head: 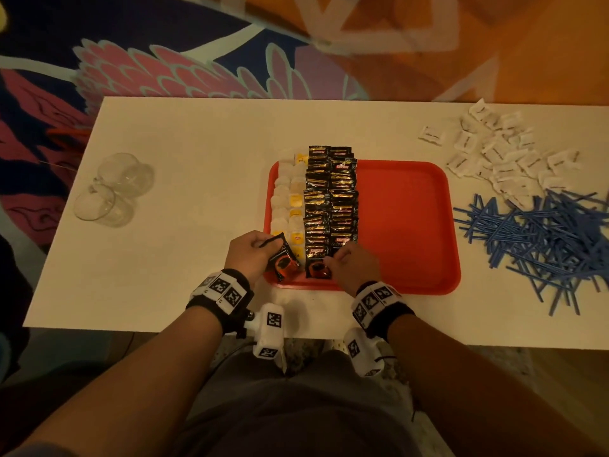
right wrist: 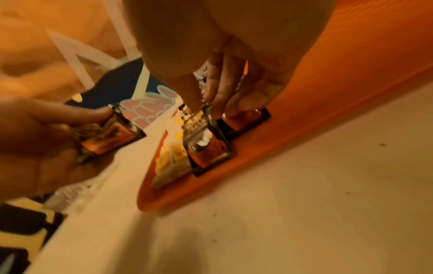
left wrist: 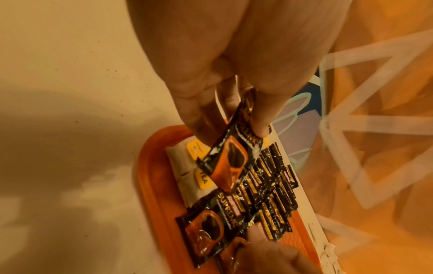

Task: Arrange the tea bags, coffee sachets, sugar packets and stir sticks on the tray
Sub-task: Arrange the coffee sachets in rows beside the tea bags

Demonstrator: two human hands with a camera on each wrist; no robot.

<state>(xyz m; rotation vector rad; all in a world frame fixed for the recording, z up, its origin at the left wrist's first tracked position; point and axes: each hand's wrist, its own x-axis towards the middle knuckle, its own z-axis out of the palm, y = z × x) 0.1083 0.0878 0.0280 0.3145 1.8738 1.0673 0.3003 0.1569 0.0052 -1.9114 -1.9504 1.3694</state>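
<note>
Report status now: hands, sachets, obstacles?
Left hand pinches coffee sachet. Right hand presses sachet rows on tray. Nothing in the way.

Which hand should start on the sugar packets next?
Right. The sugar packets lie right of the tray; the left hand holds a coffee sachet, the right hand only steadies one.

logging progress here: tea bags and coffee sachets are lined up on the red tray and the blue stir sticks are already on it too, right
Not quite. The blue stir sticks are not on the red tray; they lie in a loose pile on the table to its right, as the head view shows. The tea bags and coffee sachets are lined up on the tray.
</note>
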